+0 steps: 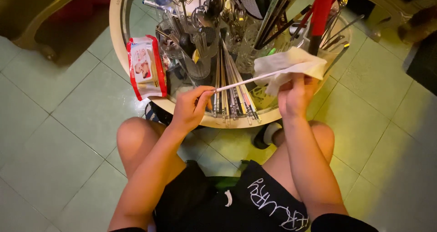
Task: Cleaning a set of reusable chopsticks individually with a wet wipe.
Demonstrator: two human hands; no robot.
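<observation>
Now we pinch one white chopstick (241, 82) at frame ctr w/ left hand (191, 107), right hand (293, 95) closed round a white wipe (291, 66) on its far end, w/ a row of chopsticks (232, 100) lying below on the glass table (119, 45), prob. many left.

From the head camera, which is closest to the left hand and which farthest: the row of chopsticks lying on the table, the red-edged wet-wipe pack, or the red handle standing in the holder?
1. Row of chopsticks: just right of the left hand, at the table's near edge.
2. Wet-wipe pack: to the hand's left, overhanging the table rim.
3. Red handle: far right, at the back of the table.
</observation>
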